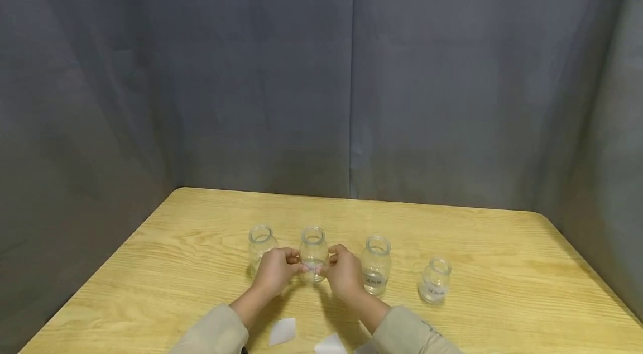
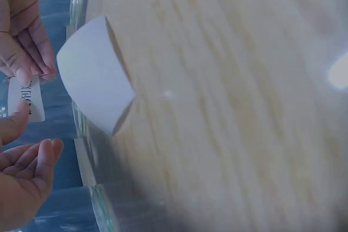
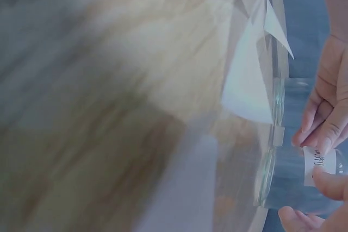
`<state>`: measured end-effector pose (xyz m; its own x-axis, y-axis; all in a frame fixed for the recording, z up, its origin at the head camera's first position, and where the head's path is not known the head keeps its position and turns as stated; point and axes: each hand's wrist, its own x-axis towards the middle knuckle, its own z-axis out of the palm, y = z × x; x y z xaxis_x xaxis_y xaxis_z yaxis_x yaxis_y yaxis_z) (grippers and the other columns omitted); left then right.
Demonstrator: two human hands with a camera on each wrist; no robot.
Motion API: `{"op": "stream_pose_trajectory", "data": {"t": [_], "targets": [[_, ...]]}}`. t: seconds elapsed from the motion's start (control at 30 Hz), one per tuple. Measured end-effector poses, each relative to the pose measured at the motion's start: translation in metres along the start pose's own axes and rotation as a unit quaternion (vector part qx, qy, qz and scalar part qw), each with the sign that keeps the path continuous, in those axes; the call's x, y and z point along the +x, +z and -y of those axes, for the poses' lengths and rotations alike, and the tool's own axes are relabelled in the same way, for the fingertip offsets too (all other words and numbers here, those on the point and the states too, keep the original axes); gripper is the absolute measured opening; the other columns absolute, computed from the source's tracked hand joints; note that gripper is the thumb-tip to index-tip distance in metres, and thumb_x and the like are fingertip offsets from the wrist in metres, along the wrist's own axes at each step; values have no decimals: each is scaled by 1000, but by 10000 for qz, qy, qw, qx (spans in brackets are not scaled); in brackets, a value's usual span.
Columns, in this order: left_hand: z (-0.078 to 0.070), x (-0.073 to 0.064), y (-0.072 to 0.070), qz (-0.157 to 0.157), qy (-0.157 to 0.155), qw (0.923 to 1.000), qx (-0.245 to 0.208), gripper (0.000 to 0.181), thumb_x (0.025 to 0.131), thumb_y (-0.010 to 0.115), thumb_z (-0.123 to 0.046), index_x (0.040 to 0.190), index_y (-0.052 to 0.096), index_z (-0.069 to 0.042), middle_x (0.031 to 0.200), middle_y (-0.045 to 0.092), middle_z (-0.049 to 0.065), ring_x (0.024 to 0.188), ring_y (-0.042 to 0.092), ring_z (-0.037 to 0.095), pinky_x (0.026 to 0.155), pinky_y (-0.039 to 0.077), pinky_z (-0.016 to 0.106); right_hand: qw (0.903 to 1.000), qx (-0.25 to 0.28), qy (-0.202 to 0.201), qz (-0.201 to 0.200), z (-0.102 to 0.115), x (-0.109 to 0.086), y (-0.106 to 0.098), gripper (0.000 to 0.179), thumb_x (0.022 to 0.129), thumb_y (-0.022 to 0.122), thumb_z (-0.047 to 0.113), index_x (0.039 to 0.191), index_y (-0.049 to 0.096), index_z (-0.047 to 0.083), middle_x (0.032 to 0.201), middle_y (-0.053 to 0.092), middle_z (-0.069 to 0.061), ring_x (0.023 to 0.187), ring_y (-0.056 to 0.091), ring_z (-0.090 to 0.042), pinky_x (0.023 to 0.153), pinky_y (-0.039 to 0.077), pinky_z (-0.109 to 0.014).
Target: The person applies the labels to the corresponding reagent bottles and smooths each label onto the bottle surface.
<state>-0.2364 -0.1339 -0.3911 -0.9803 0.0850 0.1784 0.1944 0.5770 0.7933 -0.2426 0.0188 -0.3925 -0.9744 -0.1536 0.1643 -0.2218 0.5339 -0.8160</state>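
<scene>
A clear glass jar (image 1: 313, 247) stands upright on the table between my two hands. Across its front lies a white label (image 2: 33, 101) with dark handwriting. My left hand (image 1: 275, 271) holds the jar's left side, its thumb pressing on the label. From the right, my right hand (image 1: 344, 272) grips the same jar, the thumb also on the label and the fingers along the glass. To the left stands another glass jar (image 1: 260, 239), partly hidden behind my left hand. On the right are a labelled jar (image 1: 377, 258) and a smaller labelled jar (image 1: 436, 278).
Pieces of white paper (image 1: 283, 331) lie on the wooden table (image 1: 201, 231) near me, some curled up from the surface. One curled paper (image 2: 95, 71) shows large in the left wrist view. Grey curtains (image 1: 261, 75) hang behind the table and along its sides.
</scene>
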Motion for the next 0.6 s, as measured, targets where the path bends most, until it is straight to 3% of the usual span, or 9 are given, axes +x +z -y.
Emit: {"op": "stream_pose_trajectory", "data": {"t": [0.27,0.6], "targets": [[0,-8,-1,77,-36,10000,30,40,73,66,-11,103,55,12,88,61,19,78,60,27,64,50,28,9994,177,208,199,4,-11,-1,43,71,68,5,104,46,-12,93,54,-23,82,55,-34,66,49,-38],[-9,-20,-9,643,-487,9966,175,52,77,64,-19,111,46,15,99,56,24,89,55,35,72,47,40,9909,658,-53,1173,9,-31,-23,39,77,63,13,102,46,-12,97,51,-21,87,50,-31,72,46,-44]]}}
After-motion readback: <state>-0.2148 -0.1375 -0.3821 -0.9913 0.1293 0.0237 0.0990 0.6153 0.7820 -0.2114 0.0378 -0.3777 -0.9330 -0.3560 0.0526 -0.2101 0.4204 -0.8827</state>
